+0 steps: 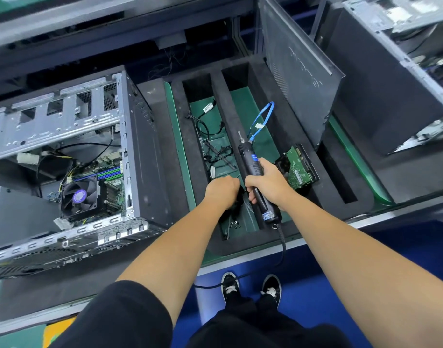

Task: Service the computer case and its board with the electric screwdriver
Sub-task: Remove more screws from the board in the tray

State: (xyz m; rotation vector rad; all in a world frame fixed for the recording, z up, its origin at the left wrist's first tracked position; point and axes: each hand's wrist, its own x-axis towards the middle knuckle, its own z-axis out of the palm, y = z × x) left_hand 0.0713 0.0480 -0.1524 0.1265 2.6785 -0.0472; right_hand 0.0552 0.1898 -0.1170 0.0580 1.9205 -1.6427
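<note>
An open computer case (140,151) lies on its side at the left, with its board (112,187) and a black cooler fan (80,197) showing inside. My right hand (265,183) grips the black electric screwdriver (250,162) around its body, bit pointing away from me over the black foam tray (240,126). My left hand (223,188) is curled, knuckles up, low in the tray's left slot beside the screwdriver; what its fingers hold is hidden. Small dark screws (235,224) lie on the green floor of that slot, nearer me.
Black cables (210,136) and a blue cable (263,121) lie in the tray slots. A hard drive (299,168) leans at the tray's right. A grey side panel (298,71) stands upright behind it. Another case (391,79) sits at far right. The screwdriver cord (281,247) hangs off the bench.
</note>
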